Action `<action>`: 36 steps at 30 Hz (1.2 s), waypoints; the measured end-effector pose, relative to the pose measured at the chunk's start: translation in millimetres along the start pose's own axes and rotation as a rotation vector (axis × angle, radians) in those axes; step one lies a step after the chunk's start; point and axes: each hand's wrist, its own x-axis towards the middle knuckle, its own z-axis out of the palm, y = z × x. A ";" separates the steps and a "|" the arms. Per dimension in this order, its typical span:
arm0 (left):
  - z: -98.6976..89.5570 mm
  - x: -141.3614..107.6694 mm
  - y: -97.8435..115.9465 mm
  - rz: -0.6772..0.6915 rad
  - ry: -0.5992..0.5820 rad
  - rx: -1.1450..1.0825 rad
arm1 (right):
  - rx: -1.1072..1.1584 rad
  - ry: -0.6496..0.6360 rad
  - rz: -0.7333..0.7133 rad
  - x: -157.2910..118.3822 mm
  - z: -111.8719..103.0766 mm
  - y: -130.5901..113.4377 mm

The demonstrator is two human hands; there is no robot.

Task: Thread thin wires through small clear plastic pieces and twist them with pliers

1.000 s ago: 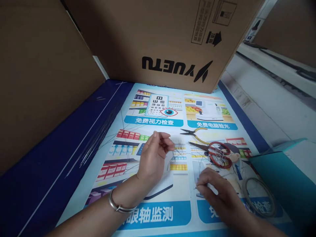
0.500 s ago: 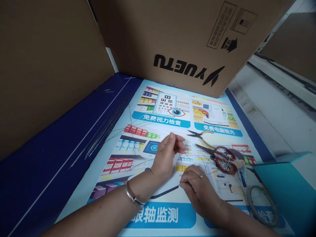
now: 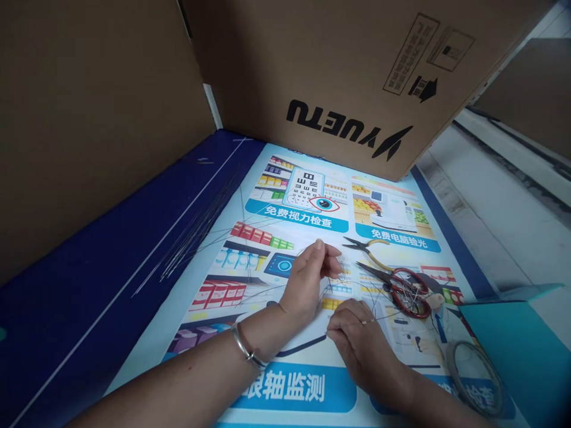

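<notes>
Leftmost, a plain brown cardboard panel (image 3: 98, 119) stands on a dark blue flat surface (image 3: 89, 321). A loose bundle of thin, straight grey metal wires (image 3: 168, 270) lies beside and partly over a light-blue printed poster (image 3: 143, 356). The poster panels read 免费视力检查, 轴监测 (start covered by the forearm) and 免费电脑验光.

The left hand (image 3: 306, 285), above a polished silver-coloured bangle (image 3: 243, 345), has curled fingers beside a fine wire tangle (image 3: 335, 286); whether they grip it cannot be told. Behind, a large brown cardboard box (image 3: 357, 65) shows "YUETU" inverted in black. The right hand (image 3: 363, 342) has thumb and forefinger together in a pinch; anything between is too fine to make out.

Further right lie yellow-handled pliers (image 3: 363, 246), jaws parted, and red-handled scissors (image 3: 382, 276) with wire clippings at the handles. A grey ring-shaped coil (image 3: 451, 364) lies beside a teal box (image 3: 517, 339), interior hidden.
</notes>
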 end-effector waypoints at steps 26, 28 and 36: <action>-1.7 0.2 -1.8 0.002 -0.016 0.014 | -0.006 0.007 0.011 0.5 1.0 -2.0; -1.8 0.6 -2.0 0.004 -0.019 0.014 | -0.010 0.003 0.006 0.1 0.9 -2.2; -2.8 0.3 -2.7 0.009 -0.024 0.019 | 0.004 0.015 -0.004 -1.7 0.7 -2.1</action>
